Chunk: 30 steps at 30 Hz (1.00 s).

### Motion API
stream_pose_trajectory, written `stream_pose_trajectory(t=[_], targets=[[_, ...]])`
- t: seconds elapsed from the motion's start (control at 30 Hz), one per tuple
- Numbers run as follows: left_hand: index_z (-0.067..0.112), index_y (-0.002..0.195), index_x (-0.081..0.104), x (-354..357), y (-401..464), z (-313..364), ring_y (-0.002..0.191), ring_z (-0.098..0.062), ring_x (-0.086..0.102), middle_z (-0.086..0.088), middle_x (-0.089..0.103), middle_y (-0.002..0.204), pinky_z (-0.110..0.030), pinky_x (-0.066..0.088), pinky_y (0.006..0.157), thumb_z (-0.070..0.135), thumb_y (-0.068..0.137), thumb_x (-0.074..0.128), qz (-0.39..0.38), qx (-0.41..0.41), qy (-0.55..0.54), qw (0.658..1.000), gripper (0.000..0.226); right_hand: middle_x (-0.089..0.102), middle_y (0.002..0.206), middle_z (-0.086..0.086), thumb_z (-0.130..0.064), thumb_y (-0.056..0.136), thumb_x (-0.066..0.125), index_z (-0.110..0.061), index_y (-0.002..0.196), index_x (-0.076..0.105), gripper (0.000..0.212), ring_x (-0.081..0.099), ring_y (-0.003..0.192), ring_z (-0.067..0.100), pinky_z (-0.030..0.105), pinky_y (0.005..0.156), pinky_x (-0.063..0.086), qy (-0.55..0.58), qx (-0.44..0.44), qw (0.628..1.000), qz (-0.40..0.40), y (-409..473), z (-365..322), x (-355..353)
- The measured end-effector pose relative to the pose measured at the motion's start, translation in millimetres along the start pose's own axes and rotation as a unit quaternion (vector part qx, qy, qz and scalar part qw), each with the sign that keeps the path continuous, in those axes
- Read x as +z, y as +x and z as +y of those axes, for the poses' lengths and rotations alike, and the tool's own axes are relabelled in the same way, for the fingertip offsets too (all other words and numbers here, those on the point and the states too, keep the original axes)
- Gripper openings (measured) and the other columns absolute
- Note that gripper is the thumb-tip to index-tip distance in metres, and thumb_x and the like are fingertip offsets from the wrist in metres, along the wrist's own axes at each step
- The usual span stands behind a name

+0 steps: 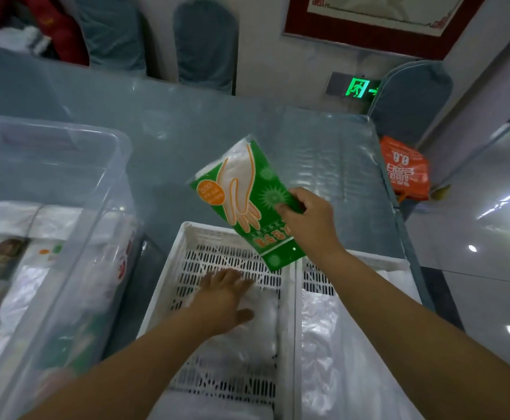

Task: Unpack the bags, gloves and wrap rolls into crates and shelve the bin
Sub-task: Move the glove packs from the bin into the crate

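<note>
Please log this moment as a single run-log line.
right hand: holds glove pack above white crate | left hand: flat on clear bags in crate

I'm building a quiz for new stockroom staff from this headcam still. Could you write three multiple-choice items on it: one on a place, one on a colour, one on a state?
1. Where is the glove pack?
A. Flat on the table
B. In the air above the far end of the white crates
C. Inside the clear bin

2. What is the pack's main colour?
A. Green
B. Blue
C. Red

3. What is the left hand doing?
A. Hanging free beside the table
B. Gripping the clear bin's rim
C. Lying palm down on clear plastic bags in the left white crate

Answers:
1 B: the right hand pinches the pack's edge, over the far rims of the left crate and the right crate.
2 A: green print with an orange-outlined hand.
3 C: its fingers spread flat on the plastic bags, away from the clear bin.
</note>
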<state>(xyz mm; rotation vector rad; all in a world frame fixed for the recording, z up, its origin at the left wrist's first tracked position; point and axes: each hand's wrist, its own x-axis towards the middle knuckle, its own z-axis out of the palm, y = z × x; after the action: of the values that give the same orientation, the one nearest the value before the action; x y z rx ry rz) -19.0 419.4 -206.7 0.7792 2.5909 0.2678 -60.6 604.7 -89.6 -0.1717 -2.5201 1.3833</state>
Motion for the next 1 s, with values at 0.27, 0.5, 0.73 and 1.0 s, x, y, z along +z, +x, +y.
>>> stream_pose_trajectory(t=[0.27, 0.5, 0.73, 1.0], targets=[[0.030, 0.134, 0.040, 13.3, -25.9, -4.0, 0.125, -0.025, 0.034, -0.002, 0.044, 0.134, -0.047, 0.017, 0.109, 0.052, 0.076, 0.049, 0.074, 0.016, 0.037, 0.996, 0.062, 0.057, 0.076, -0.004, -0.028, 0.083, 0.062, -0.031, 0.077, 0.057, 0.008, 0.056, 0.075, 0.021, 0.027, 0.053, 0.030, -0.242, -0.040, 0.944, -0.219, 8.1, 9.7, 39.2], [0.030, 0.127, 0.045, 10.1, -33.1, -2.5, 0.117, -0.025, 0.039, -0.002, 0.048, 0.125, -0.041, 0.025, 0.102, 0.051, 0.078, 0.041, 0.144, -0.041, 0.004, 0.989, 0.053, 0.058, 0.079, 0.000, -0.027, 0.086, 0.057, -0.022, 0.086, 0.061, 0.006, 0.049, 0.071, 0.020, 0.025, 0.048, 0.024, -0.303, -0.054, 0.922, -0.235, 14.5, 17.6, 62.2], [0.033, 0.140, 0.025, 7.9, -32.0, -11.6, 0.131, -0.024, 0.026, -0.004, 0.032, 0.142, -0.049, 0.018, 0.109, 0.045, 0.088, 0.043, 0.181, -0.102, -0.017, 0.978, 0.056, 0.061, 0.090, 0.011, -0.026, 0.088, 0.057, -0.015, 0.093, 0.059, 0.012, 0.051, 0.076, 0.024, 0.031, 0.061, 0.039, -0.325, -0.043, 0.910, -0.252, 17.0, 20.2, 78.2], [0.033, 0.138, 0.029, 12.6, -36.7, -12.0, 0.131, -0.024, 0.027, -0.003, 0.034, 0.142, -0.050, 0.020, 0.110, 0.045, 0.091, 0.036, 0.162, -0.104, -0.013, 0.981, 0.050, 0.061, 0.099, 0.009, -0.028, 0.087, 0.058, -0.018, 0.099, 0.060, 0.016, 0.048, 0.098, 0.027, 0.037, 0.081, 0.035, -0.410, -0.129, 0.874, -0.227, 10.1, 27.1, 83.9]])
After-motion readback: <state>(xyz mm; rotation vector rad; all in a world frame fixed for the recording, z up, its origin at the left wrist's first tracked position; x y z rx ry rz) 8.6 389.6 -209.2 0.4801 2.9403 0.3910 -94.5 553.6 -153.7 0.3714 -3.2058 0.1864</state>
